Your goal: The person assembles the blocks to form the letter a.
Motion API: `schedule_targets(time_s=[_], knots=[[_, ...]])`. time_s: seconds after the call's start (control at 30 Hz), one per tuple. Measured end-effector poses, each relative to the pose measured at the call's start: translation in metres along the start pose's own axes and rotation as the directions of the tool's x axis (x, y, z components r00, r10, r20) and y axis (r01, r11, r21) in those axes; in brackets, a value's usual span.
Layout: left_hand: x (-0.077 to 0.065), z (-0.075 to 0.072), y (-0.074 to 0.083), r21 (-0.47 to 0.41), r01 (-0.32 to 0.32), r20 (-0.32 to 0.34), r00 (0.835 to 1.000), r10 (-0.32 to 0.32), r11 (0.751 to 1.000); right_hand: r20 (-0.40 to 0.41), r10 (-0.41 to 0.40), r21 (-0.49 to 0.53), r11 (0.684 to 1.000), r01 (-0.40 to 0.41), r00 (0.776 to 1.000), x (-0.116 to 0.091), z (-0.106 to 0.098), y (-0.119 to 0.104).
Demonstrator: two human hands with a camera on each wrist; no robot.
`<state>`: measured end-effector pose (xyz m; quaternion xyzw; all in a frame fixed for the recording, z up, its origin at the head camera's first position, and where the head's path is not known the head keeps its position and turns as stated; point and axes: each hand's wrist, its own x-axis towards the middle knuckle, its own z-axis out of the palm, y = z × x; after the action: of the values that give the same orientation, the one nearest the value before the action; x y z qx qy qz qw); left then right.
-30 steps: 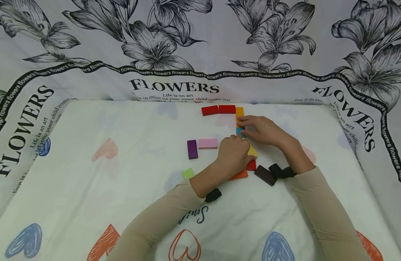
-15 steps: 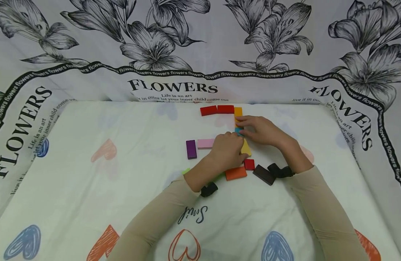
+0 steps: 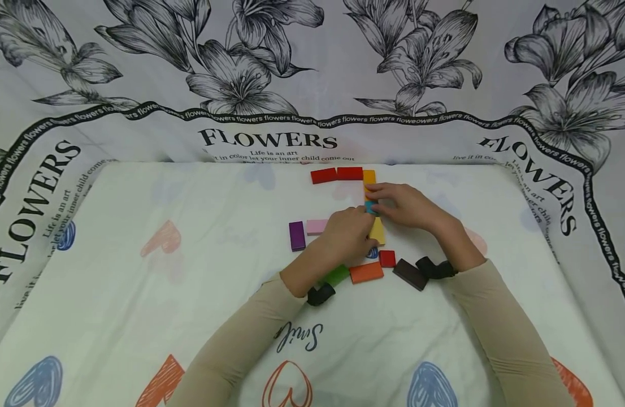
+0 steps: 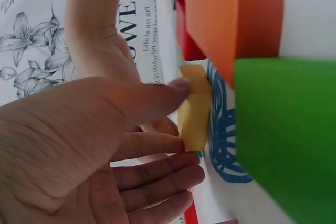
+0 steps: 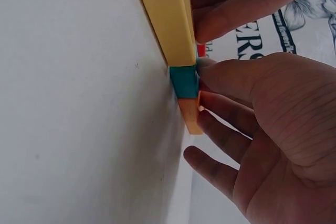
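Note:
My left hand pinches a yellow block lengthwise, the thumb at its near end and the index finger at its far end. In the right wrist view this yellow block stands end to end with a small blue block, then an orange-yellow block. My right hand touches those two from above; its thumb is on the blue block and its other fingers, loosely extended, are at the orange-yellow one. Two red blocks continue leftward from the row's far end.
Left of the hands lie a purple block and a partly covered pink block. Nearer the person are a green block, an orange block, a small red block and a dark brown block. A printed white cloth lies underneath.
My left hand has moved left with the yellow block, which has swung from a slant nearly into line with the blue one. The green block has come into view. My right hand has stayed put.

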<state>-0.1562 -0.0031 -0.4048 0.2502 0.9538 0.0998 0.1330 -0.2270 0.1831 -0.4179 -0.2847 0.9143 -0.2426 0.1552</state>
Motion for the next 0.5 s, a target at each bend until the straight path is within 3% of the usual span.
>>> schedule_targets(time_s=[0.5], knots=[[0.0004,-0.0027,-0.0007,0.002,0.002,0.035,0.999,-0.002,1.0,0.008,0.019,-0.007,1.0,-0.019,1.0,-0.0001,0.0004,-0.0024]])
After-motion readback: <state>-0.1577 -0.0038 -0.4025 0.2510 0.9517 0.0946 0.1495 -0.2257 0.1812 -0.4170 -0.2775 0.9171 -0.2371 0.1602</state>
